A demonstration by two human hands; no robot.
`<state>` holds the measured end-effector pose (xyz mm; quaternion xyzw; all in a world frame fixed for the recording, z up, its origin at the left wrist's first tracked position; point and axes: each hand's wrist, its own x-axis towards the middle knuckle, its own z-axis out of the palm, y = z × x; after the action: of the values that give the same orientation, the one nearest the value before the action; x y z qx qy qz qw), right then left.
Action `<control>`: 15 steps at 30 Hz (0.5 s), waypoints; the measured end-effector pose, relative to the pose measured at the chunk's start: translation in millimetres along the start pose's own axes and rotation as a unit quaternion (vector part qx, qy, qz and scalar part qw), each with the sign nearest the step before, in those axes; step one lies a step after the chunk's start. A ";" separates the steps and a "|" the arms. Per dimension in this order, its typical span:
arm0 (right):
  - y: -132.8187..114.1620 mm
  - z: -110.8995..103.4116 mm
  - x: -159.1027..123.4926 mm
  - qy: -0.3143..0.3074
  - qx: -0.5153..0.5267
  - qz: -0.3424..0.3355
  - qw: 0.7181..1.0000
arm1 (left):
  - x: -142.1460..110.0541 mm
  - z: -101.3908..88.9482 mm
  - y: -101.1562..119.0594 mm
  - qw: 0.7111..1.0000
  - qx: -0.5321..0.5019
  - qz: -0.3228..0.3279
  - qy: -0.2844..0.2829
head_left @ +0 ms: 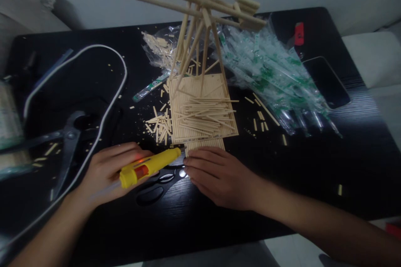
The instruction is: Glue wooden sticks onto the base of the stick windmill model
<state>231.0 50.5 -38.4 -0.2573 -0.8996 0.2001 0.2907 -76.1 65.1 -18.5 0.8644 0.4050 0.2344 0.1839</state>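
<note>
A yellow hot glue gun (156,164) is gripped in my left hand (117,169), its nozzle pointing right at the edge of a small slatted wooden panel (216,144). My right hand (221,175) rests over the near end of that panel, fingers bent around it; the fingertips are partly hidden. Behind it lies a larger wooden stick base (203,85), with a pile of thin sticks (206,114) on top. From the base rises a windmill-like stick frame (205,16). Black-handled scissors (156,187) lie beneath the glue gun.
Black table (313,154) holds pliers (71,135) and a white cable (123,60) at left. Cut stick pieces (161,127) lie beside the base. Plastic wrappers (269,62), a phone (327,81) and a red-handled tool (299,34) sit at right.
</note>
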 end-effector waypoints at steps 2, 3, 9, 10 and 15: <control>0.2 0.3 -0.2 0.000 0.000 0.000 1.000 | -0.6 0.7 -0.1 1.000 -0.011 -0.011 -0.001; 0.4 0.5 -0.2 0.001 0.001 -0.002 1.000 | -0.6 1.0 0.0 1.000 -0.022 -0.015 -0.001; 1.0 0.4 0.1 0.002 0.002 -0.005 1.000 | 0.1 2.4 -0.2 0.998 -0.040 -0.041 0.007; 0.9 0.2 0.1 0.001 0.001 -0.003 1.000 | 0.1 2.4 -0.3 0.998 -0.040 -0.044 0.003; -0.1 0.2 -0.7 -0.006 0.005 0.006 1.000 | 1.3 -0.2 0.6 0.998 -0.040 -0.037 -0.009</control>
<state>231.4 50.0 -38.8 -0.2600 -0.8987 0.2080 0.2854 -75.1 65.7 -17.7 0.8429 0.4255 0.2355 0.2302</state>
